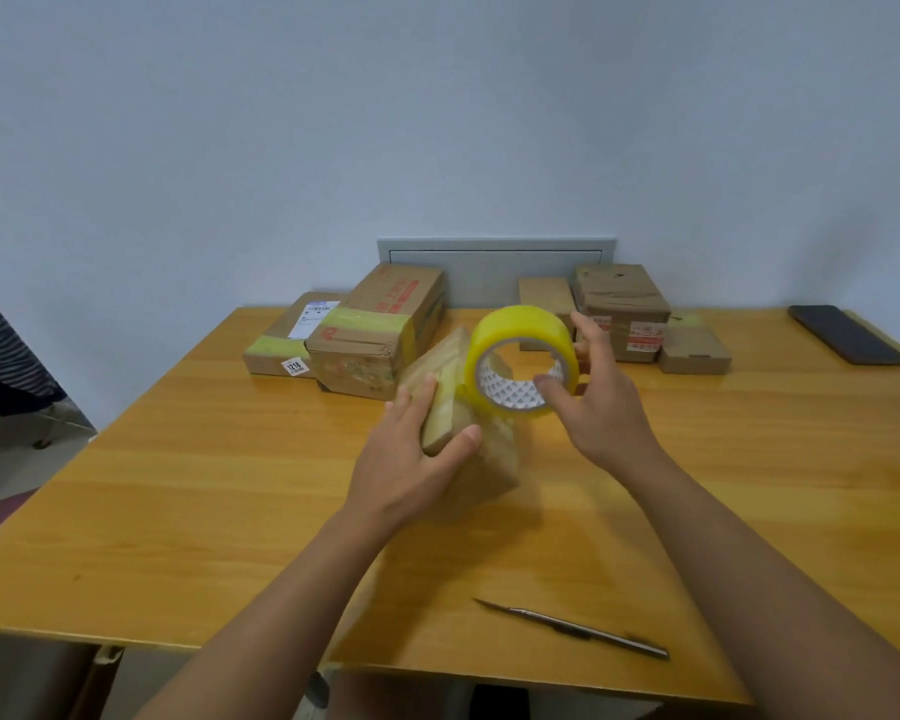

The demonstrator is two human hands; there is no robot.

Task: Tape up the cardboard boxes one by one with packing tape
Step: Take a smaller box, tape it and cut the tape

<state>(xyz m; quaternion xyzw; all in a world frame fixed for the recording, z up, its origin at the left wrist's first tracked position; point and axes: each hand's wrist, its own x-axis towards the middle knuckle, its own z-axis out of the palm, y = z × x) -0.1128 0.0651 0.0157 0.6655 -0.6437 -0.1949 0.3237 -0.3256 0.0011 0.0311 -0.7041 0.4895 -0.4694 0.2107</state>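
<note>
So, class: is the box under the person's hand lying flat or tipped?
Tipped. The small box rests on an edge, top face slanted, steadied by the left hand.

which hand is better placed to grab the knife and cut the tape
Right, probably. The knife lies on the table's near right side, below the right hand, though that hand holds the tape roll. The left hand steadies the box.

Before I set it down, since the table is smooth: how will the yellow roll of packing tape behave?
The yellow roll of packing tape is round, so on edge it would probably roll. Laid flat, it should stay. It looks stiff, and the right hand holds it alone.
</note>
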